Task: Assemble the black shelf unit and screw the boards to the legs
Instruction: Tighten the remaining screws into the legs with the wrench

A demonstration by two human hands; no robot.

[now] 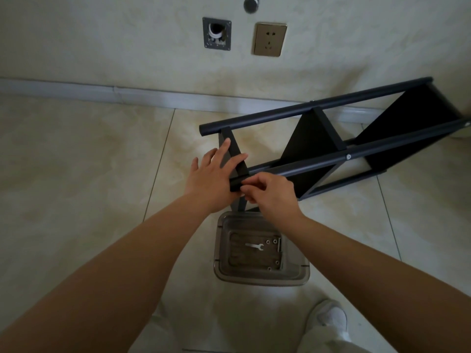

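The black shelf unit [331, 138] lies on its side on the tiled floor, its round legs running from centre to upper right, with black boards set between them. My left hand [212, 171] presses flat with straight fingers against the nearest board [235, 154] at the unit's left end. My right hand [270, 193] has its fingers curled at the end of the near leg [305, 168], pinching something small there; the piece itself is hidden by my fingers.
A clear plastic tray [262, 276] sits on the floor just below my hands, holding a small flat wrench [254, 246] and several screws. The wall with a socket [269, 39] and skirting stands behind the unit. My shoe [331, 317] shows at bottom right.
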